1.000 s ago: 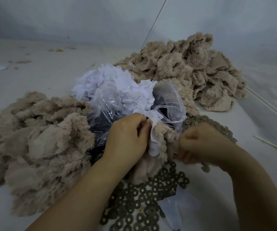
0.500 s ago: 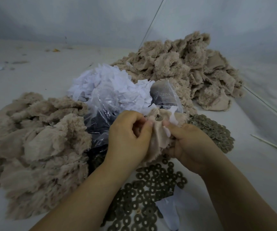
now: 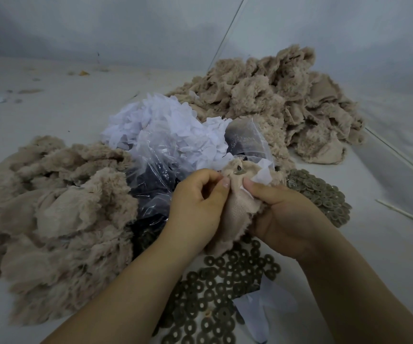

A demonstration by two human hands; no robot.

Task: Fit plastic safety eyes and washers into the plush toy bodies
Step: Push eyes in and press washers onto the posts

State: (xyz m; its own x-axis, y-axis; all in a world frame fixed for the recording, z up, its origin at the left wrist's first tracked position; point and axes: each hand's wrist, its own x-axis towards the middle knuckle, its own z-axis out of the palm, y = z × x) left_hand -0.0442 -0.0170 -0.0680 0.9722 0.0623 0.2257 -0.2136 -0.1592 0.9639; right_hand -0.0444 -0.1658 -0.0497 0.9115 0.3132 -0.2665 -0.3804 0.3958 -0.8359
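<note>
Hands (image 3: 235, 207) lower now, washers (image 3: 225, 294) beneath, bag (image 3: 165, 155) behind.

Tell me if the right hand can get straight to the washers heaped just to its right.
Probably yes, once it lets go. The right hand grips the plush body right beside the washer heap, which lies uncovered on the table with nothing between them.

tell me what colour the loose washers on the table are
Dull olive-brown washers, clearest in the head view.
</note>
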